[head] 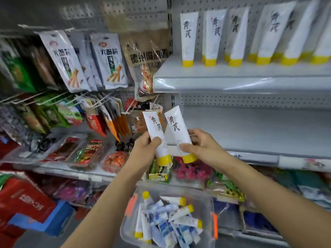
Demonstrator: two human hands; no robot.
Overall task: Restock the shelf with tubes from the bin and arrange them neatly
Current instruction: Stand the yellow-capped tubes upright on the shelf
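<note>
My left hand (145,149) grips a white tube with a yellow cap (156,129), cap pointing down. Right beside it, my right hand (200,145) grips a second white tube (176,127) the same way; the two tubes touch near their lower ends. Both are held in front of the bare grey middle shelf (250,129). On the upper shelf (232,83) several matching tubes (187,38) stand in a row on their yellow caps. Below my arms sits a clear plastic bin (129,228) holding several more tubes (172,222) in a loose pile.
Hanging snack packets (107,59) fill the pegboard on the left. Trays of packaged food (86,153) line the lower left shelf. Red and blue boxes (26,208) sit at the bottom left. More packets (193,170) lie on the shelf below the middle one.
</note>
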